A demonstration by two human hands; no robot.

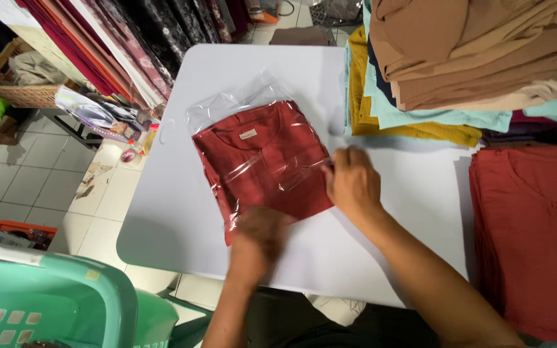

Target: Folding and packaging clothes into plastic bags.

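A folded rust-red shirt (262, 164) lay inside a clear plastic bag (253, 96) near the middle of a white table (182, 212), the bag's open mouth pointing away from the person; the left hand (259, 238), blurred, pressed on the bag's near edge, its fingers seemingly curled, though the blur hid whether they gripped; the right hand (354, 183) rested at the bag's right edge, fingers bent and pinching the plastic, apparently steadying the package flat; a stack of folded garments (459, 58) in brown, teal and mustard sat at the far right corner; more red shirts (530, 238) lay at the right; a green plastic basket (53, 303) stood on the tiled floor (27, 180) at lower left; fabric bolts (124, 38) leaned beyond the table
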